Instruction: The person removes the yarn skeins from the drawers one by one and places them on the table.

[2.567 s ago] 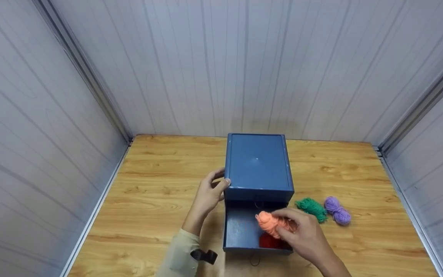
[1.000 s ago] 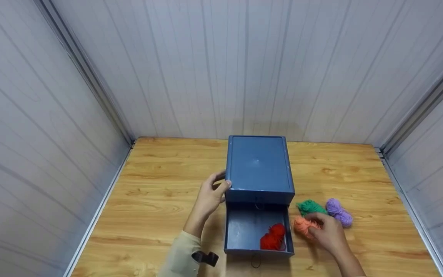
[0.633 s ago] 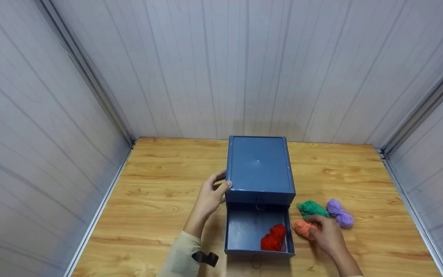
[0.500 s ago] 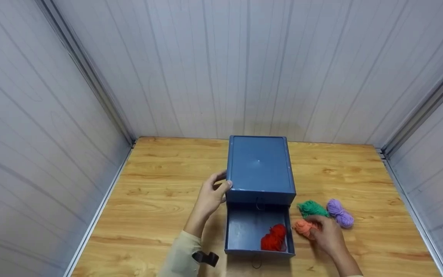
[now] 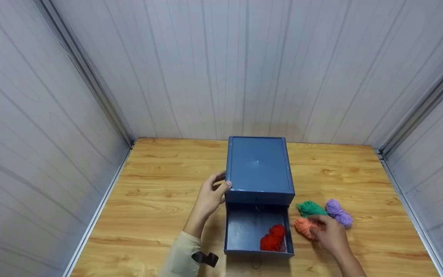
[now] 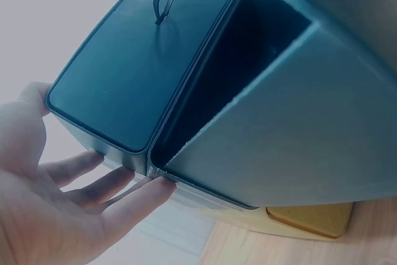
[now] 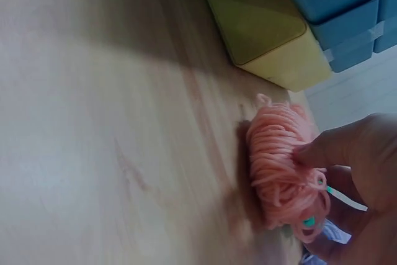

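Note:
A blue drawer cabinet (image 5: 259, 163) stands mid-table, with an open drawer (image 5: 242, 231) below its closed top one. My left hand (image 5: 209, 194) touches the cabinet's left side; in the left wrist view its thumb rests on the upper edge and straight fingers (image 6: 136, 209) lie along the side. A red yarn skein (image 5: 272, 238) lies in the open drawer's front right corner. Right of the drawer, my right hand (image 5: 331, 232) pinches an orange yarn skein (image 5: 303, 227) low at the table. Green (image 5: 311, 208) and purple (image 5: 338, 212) skeins lie just behind it.
Both drawers have thin dark loop handles (image 5: 256, 262). A yellow drawer (image 7: 257, 20) sits below the blue ones in the right wrist view. The wooden table (image 5: 156, 215) meets pale panel walls (image 5: 225, 69) at the back and sides.
The orange skein has gone from above the open drawer to the table on the right, in my right hand. The red skein shows fully now. My left hand stays on the cabinet.

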{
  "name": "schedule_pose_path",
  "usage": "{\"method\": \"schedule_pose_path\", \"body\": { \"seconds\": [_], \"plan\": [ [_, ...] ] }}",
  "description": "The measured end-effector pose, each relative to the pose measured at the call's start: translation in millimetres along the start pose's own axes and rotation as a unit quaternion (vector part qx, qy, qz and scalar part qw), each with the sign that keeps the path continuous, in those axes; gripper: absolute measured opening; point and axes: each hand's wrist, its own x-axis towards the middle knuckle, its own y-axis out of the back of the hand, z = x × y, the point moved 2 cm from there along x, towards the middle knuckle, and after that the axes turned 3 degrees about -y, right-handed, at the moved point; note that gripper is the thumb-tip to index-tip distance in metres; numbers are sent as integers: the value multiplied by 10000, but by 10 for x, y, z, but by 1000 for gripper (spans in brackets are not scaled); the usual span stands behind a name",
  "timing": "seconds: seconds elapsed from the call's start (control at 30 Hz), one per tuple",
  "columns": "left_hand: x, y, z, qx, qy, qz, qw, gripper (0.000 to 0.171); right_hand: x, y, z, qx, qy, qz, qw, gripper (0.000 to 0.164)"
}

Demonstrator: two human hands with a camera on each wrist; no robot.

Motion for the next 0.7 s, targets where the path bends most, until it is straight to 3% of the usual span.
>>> {"method": "schedule_pose_path", "body": {
  "seconds": [0.37, 0.7],
  "plan": [
    [2, 5, -4, -20, 5, -8, 10000, 54, -90, 165, -188, 235, 149, 94, 9996, 31],
    [5, -16, -6, -124, 24, -9, 9999, 55, -225, 221, -549, 260, 829, 494, 9950, 33]
  ]
}}
